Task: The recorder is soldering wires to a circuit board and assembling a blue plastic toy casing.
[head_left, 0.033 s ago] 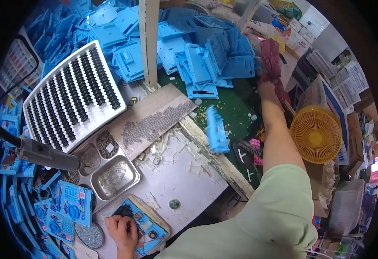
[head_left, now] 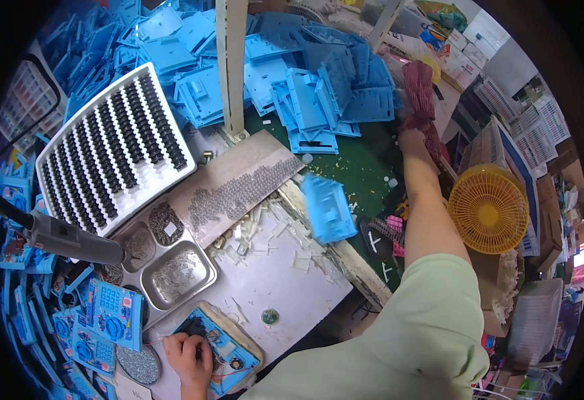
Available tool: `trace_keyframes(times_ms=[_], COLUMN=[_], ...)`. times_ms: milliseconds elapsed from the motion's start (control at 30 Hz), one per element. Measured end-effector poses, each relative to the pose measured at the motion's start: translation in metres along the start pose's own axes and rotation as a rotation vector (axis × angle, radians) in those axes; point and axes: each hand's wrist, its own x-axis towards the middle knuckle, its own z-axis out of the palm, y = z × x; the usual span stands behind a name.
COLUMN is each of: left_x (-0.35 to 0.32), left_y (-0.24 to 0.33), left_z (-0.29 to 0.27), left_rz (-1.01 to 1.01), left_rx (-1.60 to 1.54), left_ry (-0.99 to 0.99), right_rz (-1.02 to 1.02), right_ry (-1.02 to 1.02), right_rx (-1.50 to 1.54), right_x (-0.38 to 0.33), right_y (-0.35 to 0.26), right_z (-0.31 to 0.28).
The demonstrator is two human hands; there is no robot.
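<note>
My left hand (head_left: 188,357) is closed, its curled fingers on the left edge of a blue plastic casing (head_left: 225,350). The casing holds wires, dark parts and a small round component, and rests on a pale pad. My right arm reaches far out to the right; my right hand (head_left: 411,138) is mostly hidden at a maroon striped cloth (head_left: 419,93), so its fingers do not show. A separate blue plastic shell (head_left: 329,208), tilted and slightly blurred, appears over the worn wooden rail, apart from both hands.
Blue shells (head_left: 312,100) are heaped at the back. A white tray of black parts (head_left: 118,150) stands left, beside a metal compartment tray (head_left: 178,273) and a board of small clear pieces (head_left: 238,190). A grey tool (head_left: 72,240) juts in; a yellow basket (head_left: 487,208) sits right.
The loose blue shell over the rail has turned, from a narrow edge-on strip to a broader face, and shifted slightly left. Both hands look almost unmoved.
</note>
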Motion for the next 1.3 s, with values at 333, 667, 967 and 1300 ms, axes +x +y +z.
trace_keyframes(times_ms=[333,667,967,1300], left_x=[-0.004,-0.005,0.002,0.001], left_y=[-0.003,-0.007,0.002,-0.002], left_z=[0.001,0.009,0.012,0.004], left_rz=[-0.006,0.013,0.025,0.042], left_rx=[0.026,-0.03,-0.045,0.005], left_ry=[0.006,0.001,0.022,0.025], right_rz=[0.04,-0.348,-0.497,-0.346], right_ry=[0.974,-0.134,1.349,-0.078], right_rx=[0.46,0.574,0.112,-0.088], right_x=[-0.008,-0.057,0.06,-0.018], right_y=[0.099,0.141,0.13,-0.005], right_z=[-0.168,-0.271,-0.262,-0.189])
